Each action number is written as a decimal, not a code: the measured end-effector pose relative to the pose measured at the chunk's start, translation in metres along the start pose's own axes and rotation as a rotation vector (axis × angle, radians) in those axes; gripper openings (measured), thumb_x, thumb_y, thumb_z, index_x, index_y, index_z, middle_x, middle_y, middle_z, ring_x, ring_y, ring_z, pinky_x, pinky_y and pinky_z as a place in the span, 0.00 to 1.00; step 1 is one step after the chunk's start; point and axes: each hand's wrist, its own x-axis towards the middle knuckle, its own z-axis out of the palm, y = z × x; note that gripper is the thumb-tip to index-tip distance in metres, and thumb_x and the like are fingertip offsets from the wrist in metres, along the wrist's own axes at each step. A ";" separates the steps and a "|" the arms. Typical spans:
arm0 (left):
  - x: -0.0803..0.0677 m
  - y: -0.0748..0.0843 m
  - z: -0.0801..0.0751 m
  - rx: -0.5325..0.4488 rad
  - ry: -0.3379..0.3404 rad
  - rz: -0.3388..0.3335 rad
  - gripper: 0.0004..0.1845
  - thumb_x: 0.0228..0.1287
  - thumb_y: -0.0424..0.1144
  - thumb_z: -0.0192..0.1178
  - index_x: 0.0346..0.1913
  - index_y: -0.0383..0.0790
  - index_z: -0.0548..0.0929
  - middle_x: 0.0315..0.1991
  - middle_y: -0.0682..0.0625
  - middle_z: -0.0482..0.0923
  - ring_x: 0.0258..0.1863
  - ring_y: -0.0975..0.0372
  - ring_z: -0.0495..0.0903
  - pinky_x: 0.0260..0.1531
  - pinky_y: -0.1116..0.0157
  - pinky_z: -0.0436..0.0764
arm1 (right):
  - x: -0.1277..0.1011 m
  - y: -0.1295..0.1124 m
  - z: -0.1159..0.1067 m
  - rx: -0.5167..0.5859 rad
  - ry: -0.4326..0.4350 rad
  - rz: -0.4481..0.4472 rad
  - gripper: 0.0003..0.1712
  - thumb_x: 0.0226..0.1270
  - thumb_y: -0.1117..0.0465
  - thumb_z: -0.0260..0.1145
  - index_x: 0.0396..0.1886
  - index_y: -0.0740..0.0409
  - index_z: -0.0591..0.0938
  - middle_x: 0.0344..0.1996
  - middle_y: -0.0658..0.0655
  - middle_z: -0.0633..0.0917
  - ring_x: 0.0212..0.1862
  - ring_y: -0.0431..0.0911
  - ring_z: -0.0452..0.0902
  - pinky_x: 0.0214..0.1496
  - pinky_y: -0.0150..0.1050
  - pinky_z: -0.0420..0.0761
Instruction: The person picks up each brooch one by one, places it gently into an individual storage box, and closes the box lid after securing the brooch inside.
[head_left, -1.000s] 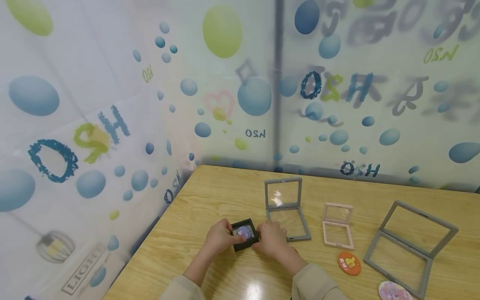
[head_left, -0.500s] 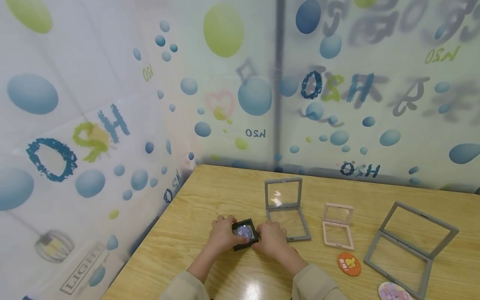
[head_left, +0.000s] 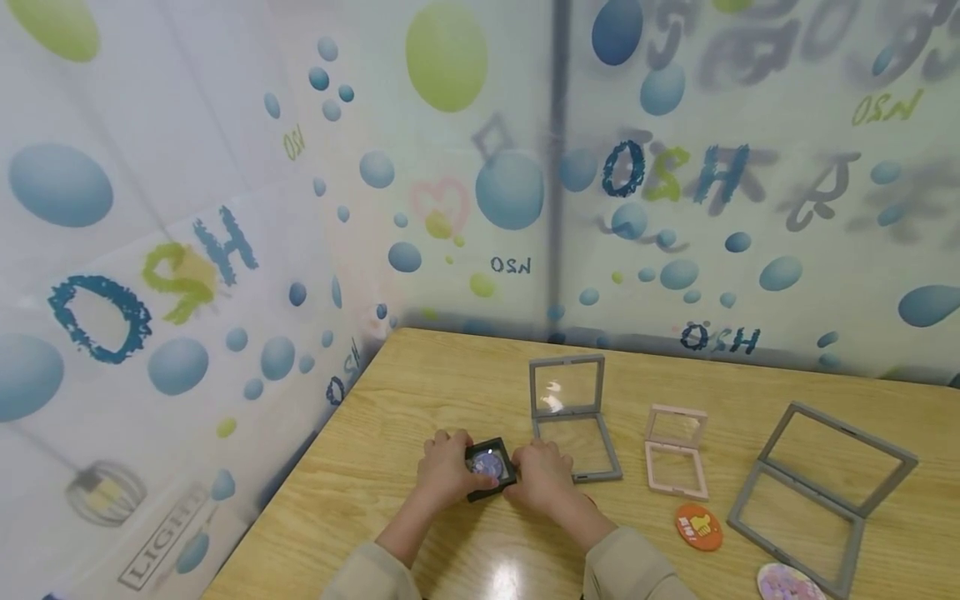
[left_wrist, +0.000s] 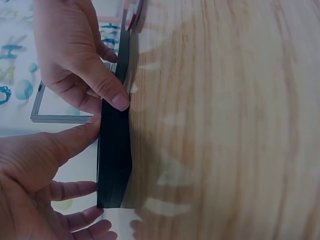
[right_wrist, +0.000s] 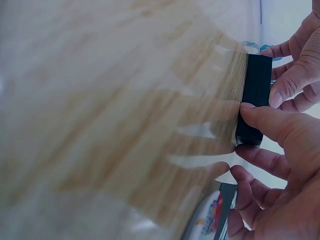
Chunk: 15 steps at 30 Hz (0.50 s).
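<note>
Wooden table (head_left: 420, 392) against bubble-printed walls, seen from above. Small black frame box (head_left: 491, 468) lay flat near the front edge, closed, a round purple badge showing under its window. Left hand (head_left: 447, 468) gripped the box from 9 o'clock, thumb on its edge; right hand (head_left: 542, 475) pinched it from 3 o'clock. Compared with a second earlier, left fingers had shifted further round the far corner and the box sat slightly squarer; seemingly pressed shut now. Open grey frame (head_left: 572, 417) stood at 1 o'clock, pink frame (head_left: 676, 450) and orange badge (head_left: 698, 527) at 3, large grey frame (head_left: 817, 487) beyond.
</note>
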 end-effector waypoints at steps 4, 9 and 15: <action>-0.001 -0.001 0.001 -0.032 0.002 -0.003 0.30 0.30 0.47 0.76 0.37 0.36 0.74 0.33 0.44 0.66 0.33 0.53 0.65 0.27 0.59 0.67 | -0.001 0.000 0.000 0.000 -0.004 -0.004 0.15 0.34 0.58 0.75 0.25 0.58 0.81 0.24 0.51 0.72 0.31 0.48 0.65 0.30 0.44 0.60; 0.000 -0.002 0.000 -0.032 0.010 -0.003 0.30 0.29 0.47 0.76 0.37 0.36 0.74 0.33 0.44 0.66 0.33 0.53 0.65 0.26 0.59 0.67 | -0.001 -0.001 -0.001 -0.006 -0.002 -0.015 0.14 0.34 0.58 0.75 0.23 0.57 0.81 0.24 0.51 0.72 0.31 0.48 0.65 0.30 0.44 0.60; 0.002 -0.002 0.000 -0.043 -0.009 -0.006 0.30 0.30 0.46 0.76 0.37 0.35 0.74 0.33 0.44 0.66 0.33 0.53 0.65 0.27 0.59 0.67 | -0.002 0.002 -0.003 -0.024 -0.005 -0.025 0.12 0.36 0.57 0.74 0.17 0.55 0.78 0.22 0.50 0.71 0.31 0.48 0.66 0.31 0.45 0.64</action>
